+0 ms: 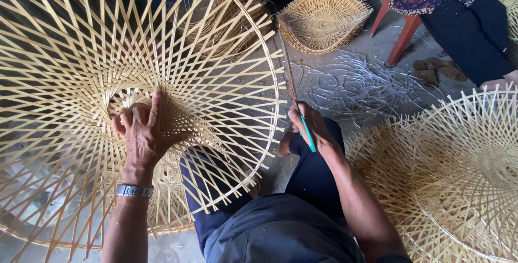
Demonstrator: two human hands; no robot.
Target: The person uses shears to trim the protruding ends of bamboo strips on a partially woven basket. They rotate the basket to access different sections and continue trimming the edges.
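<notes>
Head view is showing the left hand (141,133) pressing flat on the light, springy bamboo lattice frame (81,41) near its hub, while the right hand (308,125) is pinching 1 thin strip (288,71) and a green-handled tool (307,132) beside the rim.

grey concrete floor (377,41) carries woven bamboo baskets (324,17), pale loose strips (356,85), brown sandals (434,71).

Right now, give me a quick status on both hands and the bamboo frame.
Left hand pressed flat on the round bamboo frame near its centre. Right hand gripping a teal-handled tool beside the frame's rim. Loose strips on the floor beyond.
</notes>
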